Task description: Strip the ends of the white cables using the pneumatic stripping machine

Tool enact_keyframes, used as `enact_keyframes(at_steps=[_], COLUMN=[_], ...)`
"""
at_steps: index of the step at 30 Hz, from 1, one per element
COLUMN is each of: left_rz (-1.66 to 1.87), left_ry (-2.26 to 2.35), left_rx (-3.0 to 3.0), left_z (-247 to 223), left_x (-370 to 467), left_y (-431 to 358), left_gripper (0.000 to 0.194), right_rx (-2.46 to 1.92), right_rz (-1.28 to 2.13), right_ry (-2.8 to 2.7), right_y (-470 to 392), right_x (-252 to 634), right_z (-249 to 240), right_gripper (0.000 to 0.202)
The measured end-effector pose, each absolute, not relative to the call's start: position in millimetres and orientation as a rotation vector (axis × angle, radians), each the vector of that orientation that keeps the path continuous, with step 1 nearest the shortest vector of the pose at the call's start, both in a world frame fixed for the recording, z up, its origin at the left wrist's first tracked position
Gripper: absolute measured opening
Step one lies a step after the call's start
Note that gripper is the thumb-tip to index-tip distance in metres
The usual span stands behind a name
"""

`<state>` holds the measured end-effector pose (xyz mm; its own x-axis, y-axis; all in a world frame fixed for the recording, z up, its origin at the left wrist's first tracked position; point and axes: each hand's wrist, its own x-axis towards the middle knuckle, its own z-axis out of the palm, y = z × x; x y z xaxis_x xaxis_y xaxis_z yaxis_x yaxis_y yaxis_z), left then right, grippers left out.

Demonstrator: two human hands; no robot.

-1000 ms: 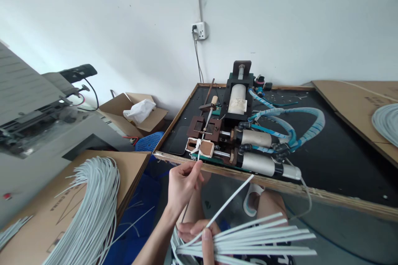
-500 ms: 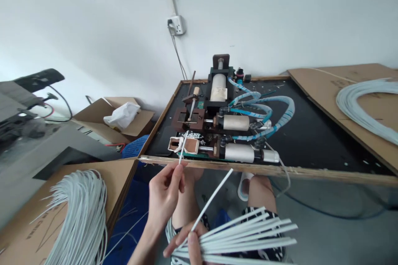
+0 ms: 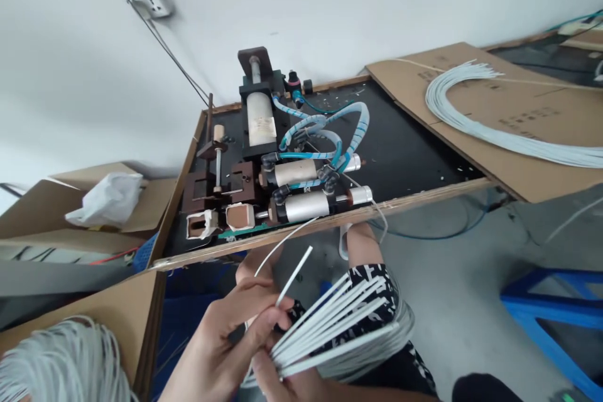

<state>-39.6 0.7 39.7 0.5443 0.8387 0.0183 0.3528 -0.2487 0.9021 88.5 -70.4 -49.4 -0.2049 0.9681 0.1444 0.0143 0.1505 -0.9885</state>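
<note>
Thumb and fingers of my left hand [image 3: 245, 333] pinch one white tube [image 3: 296, 273], whose end points up and right. Just below it, my right hand [image 3: 282, 380] is closed round a fanned bundle of white tubes [image 3: 339, 320] above my lap. A thin white strand rises from behind my left hand to the table edge. Beyond the hands stands a pneumatic machine [image 3: 301, 206] with silver cylinders. Its two tape-edged pads [image 3: 240, 217] are apart, with nothing between them.
A wooden rim [image 3: 282, 235] borders the black table. Coiled white tubes [image 3: 471, 125] lie on cardboard at right, and another bundle [image 3: 66, 361] at lower left. An open box [image 3: 42, 207] holds a white bag. A blue stool [image 3: 541, 320] stands at lower right.
The view has turned right. My left hand has moved from the machine's pads back to the bundle and now pinches a tube there. The pads have moved apart.
</note>
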Motion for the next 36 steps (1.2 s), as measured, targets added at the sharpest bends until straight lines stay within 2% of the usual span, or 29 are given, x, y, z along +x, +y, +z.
enact_keyframes(at_steps=[3,9,21,36], left_rz=[0.822,1.285,1.381,1.364], left_ry=[1.074,1.614,1.726,1.634], left_rx=[1.634,1.358,1.308,1.327], left_z=[37,18,-2,-9], left_x=[-36,-36,-23,-29], left_y=[-5,7,41,40], left_gripper=[0.033,0.032,0.033,0.032], right_rx=[-1.023,-0.858,-1.008,-1.043], right_rz=[1.335,1.596,1.652,1.635], right_ry=[-1.169,-0.664,-0.747,-0.771], right_y=[-75,-82,-82,-80], right_x=[82,72,87,87], right_z=[-47,-46,-45,-43], right_gripper=[0.044,0.054,0.05,0.05])
